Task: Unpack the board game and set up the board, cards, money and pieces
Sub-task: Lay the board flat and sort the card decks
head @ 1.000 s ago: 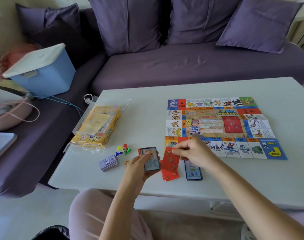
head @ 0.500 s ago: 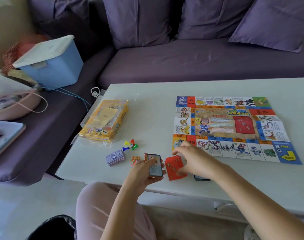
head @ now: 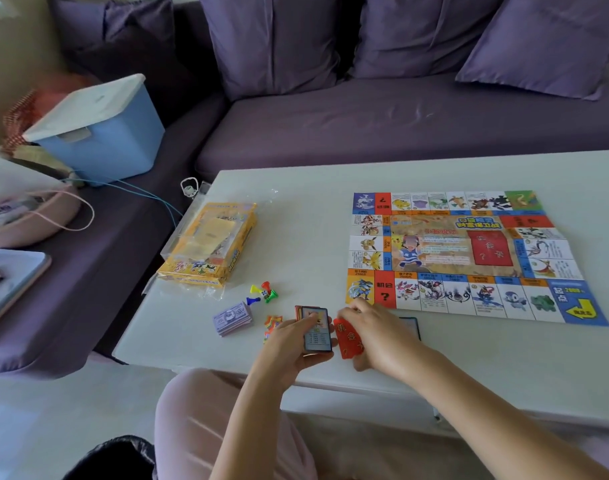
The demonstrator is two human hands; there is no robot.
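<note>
Board (head: 434, 251) lies open. Beside it, left hand (head: 289, 344) grips a deck (head: 316, 329), right hand (head: 382, 334) pinches red cards (head: 348, 337); money (head: 233, 318) and pieces (head: 263, 292) look unplaced.

**Board right, box left**

The printed paper game board (head: 465, 252) lay on the right of the white table (head: 306, 233), the yellow cardboard box (head: 209, 244) on its left. Before the box sat coloured plastic pawns (head: 264, 293), with the purple paper-money stack (head: 233, 318) nearer the edge.

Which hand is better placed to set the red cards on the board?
Right: the right hand holds the red card pile beside the colourful paper board; the left hand holds blue-framed cards.
</note>
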